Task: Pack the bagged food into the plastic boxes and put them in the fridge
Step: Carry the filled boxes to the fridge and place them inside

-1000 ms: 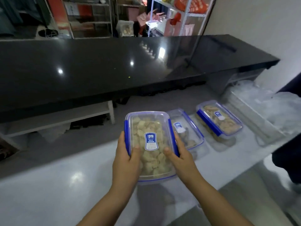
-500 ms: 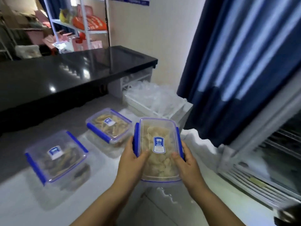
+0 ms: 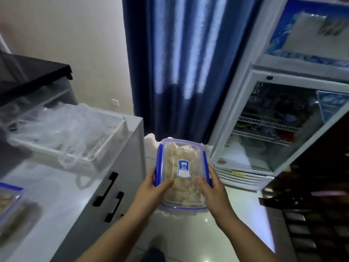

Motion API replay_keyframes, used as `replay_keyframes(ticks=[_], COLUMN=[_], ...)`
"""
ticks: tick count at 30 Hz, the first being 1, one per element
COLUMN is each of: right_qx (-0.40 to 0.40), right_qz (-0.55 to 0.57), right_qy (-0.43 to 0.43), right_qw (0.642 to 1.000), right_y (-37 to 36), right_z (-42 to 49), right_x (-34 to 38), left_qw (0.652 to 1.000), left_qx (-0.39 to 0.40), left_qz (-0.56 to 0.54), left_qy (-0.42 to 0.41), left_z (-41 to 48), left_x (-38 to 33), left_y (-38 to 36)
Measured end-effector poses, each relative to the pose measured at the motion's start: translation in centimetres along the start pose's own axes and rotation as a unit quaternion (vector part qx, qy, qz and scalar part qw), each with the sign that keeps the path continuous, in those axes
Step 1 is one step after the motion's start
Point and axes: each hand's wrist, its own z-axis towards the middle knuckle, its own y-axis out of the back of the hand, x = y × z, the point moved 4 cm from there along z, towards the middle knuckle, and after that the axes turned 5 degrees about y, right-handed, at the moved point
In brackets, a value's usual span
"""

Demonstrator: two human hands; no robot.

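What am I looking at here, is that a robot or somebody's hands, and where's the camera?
No machine here: a person wears one camera on the head, looking down at their own arms. The left hand and right hand hold a clear plastic box with blue clips, full of pale food pieces; each grip is on a long side, thumb on the lid. It is held over the floor, not resting on anything. Left is a white counter with a tray of clear bags and a second box. Right stands the fridge.
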Motion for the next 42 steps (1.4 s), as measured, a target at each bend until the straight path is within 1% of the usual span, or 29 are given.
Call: replay_keyframes(ticks=[6,8,12,14,16,18,21,24,25,28,29,32,33,36,39,42], right_qx=[-0.054,-0.063,-0.044,-0.030,-0.020,-0.014,-0.013,-0.013,-0.013,-0.021,-0.025,-0.027,-0.024,-0.020,-0.056,-0.146], right_qz=[-0.066,-0.078,-0.128,-0.194,-0.306,-0.389,-0.469,-0.539,-0.569,-0.676,-0.699,-0.749,-0.763,-0.770,-0.761,-0.717], right_qy=[-0.008,-0.013,-0.029,-0.033,-0.035,-0.016,0.030,0.099,0.130,0.213,0.227,0.240,0.228,0.189,0.231,0.285], right_qw=[0.996,0.995,0.990,0.980,0.951,0.921,0.882,0.836,0.812,0.705,0.678,0.617,0.604,0.609,0.604,0.619], right_y=[6.1,7.6,9.8,10.9,12.1,13.4,15.4,18.6,19.6,21.9,22.6,24.4,25.0,26.5,26.9,26.5], right_z=[7.8,11.0,17.2,20.6,23.5,26.3,30.6,36.4,38.4,44.2,46.1,51.3,52.7,55.0,55.2,53.7], right_x=[-1.1,-0.9,0.0,0.6,1.4,2.7,5.4,8.6,9.8,12.9,13.7,14.7,14.5,12.9,11.9,11.9], left_qw=[0.997,0.997,0.996,0.995,0.995,0.995,0.995,0.996,0.996,0.998,0.998,0.998,0.998,0.998,0.997,0.997], left_qx=[0.070,0.076,0.081,0.086,0.081,0.078,0.073,0.061,0.055,0.038,0.029,-0.007,-0.012,-0.027,-0.039,-0.033], left_qz=[0.009,0.003,0.006,0.006,0.005,-0.004,-0.025,-0.036,-0.041,-0.045,-0.046,-0.052,-0.052,-0.061,-0.066,-0.063], left_qy=[0.017,0.025,0.049,0.052,0.049,0.055,0.061,0.058,0.054,0.037,0.033,0.022,0.019,0.013,0.016,0.024], left_z=[9.1,12.7,19.5,22.9,25.5,27.7,30.4,33.5,34.4,36.8,37.4,38.8,39.1,40.2,41.2,41.7], left_x=[-2.3,-3.2,-5.1,-6.2,-7.0,-7.5,-8.5,-9.6,-10.0,-11.1,-11.4,-12.2,-12.5,-13.0,-12.8,-12.5], left_y=[-6.2,-7.9,-10.0,-10.8,-11.4,-12.3,-13.4,-15.3,-15.9,-17.3,-17.8,-19.3,-19.9,-21.1,-22.1,-23.0])
